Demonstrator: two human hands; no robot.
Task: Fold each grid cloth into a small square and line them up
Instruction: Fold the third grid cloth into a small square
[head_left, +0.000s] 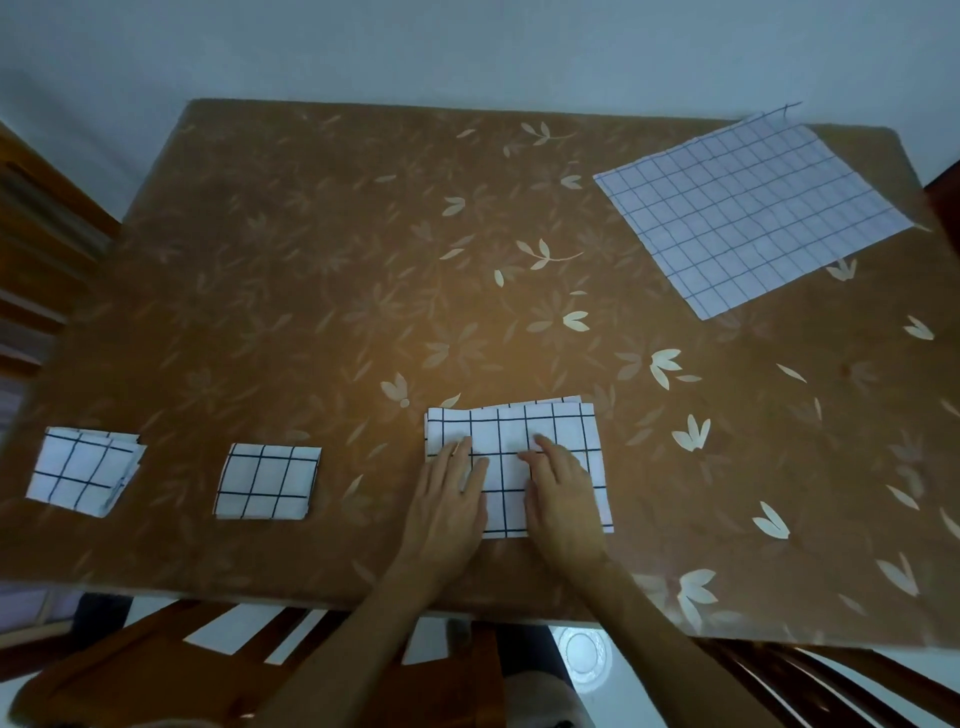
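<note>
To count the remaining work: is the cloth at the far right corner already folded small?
No, the pale grid cloth lies spread out flat near the table's far right corner.

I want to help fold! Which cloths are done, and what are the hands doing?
Left cloth: folded small
Second cloth: folded small square
Near cloth: partly folded, wide rectangle
Far cloth: spread flat, unfolded
Left hand: flat, pressing near cloth
Right hand: flat, pressing near cloth

1 wide-angle head view, close above the table (291, 291), facing forward and steeply down from its near edge.
</note>
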